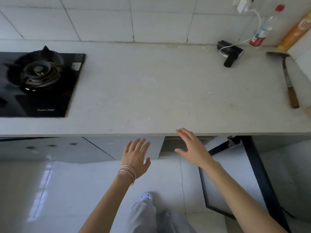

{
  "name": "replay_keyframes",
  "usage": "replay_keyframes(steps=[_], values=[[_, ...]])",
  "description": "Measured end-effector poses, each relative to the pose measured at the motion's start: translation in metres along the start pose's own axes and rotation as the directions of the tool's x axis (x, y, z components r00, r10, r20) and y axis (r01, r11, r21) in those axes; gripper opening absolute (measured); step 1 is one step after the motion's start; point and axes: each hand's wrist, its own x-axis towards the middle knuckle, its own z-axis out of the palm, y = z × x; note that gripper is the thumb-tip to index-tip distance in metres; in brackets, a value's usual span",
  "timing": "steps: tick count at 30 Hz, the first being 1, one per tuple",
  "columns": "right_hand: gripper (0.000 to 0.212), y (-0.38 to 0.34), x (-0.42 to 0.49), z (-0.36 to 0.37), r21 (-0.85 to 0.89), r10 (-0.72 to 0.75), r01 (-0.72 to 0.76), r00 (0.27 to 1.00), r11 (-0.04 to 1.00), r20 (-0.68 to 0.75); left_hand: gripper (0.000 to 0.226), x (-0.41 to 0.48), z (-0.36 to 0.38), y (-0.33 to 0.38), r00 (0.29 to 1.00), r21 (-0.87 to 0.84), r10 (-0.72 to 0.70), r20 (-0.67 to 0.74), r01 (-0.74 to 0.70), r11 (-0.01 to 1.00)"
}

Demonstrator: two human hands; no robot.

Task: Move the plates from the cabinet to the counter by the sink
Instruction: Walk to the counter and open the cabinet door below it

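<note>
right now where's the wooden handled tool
Head view: the wooden-handled tool lies on the counter at far right, near the black corded device and the red-capped bottle.

The left end of the counter is being occupied by a gas hob, set back from the front edge. Near the back edge, toward the right, a handheld device is being kept, with a bottle behind it and a long box in the back right corner. A knife is being borne along the right edge, handle frontward. Below the front edge, right of centre, a cabinet door is being left open, the left hand and right hand being held before that edge.
</note>
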Motion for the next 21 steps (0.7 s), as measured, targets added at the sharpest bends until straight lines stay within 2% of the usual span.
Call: replay_keyframes(steps=[5,11,15,17,21], values=[[0.069,-0.004,0.032,0.008,-0.026,-0.091,0.093,0.993,0.995,0.074,0.058,0.003,0.008,-0.003,0.994,-0.073,-0.107,0.021,0.109,0.991],[0.07,0.029,0.076,0.024,-0.053,-0.208,0.221,0.961,0.974,0.185,0.057,0.015,0.031,0.011,0.959,-0.105,-0.284,0.009,0.283,0.953],[0.066,0.056,0.105,0.032,-0.113,-0.37,0.404,0.898,0.908,0.237,0.064,0.025,0.043,0.031,0.884,-0.178,-0.468,-0.019,0.458,0.871],[0.066,0.065,0.117,0.031,-0.167,-0.44,0.493,0.855,0.854,0.274,0.071,0.031,0.048,0.039,0.83,-0.261,-0.556,0.03,0.544,0.798],[0.069,0.081,0.133,0.026,-0.24,-0.536,0.629,0.765,0.739,0.357,0.064,0.047,0.06,0.053,0.705,-0.399,-0.703,0.09,0.673,0.623]])
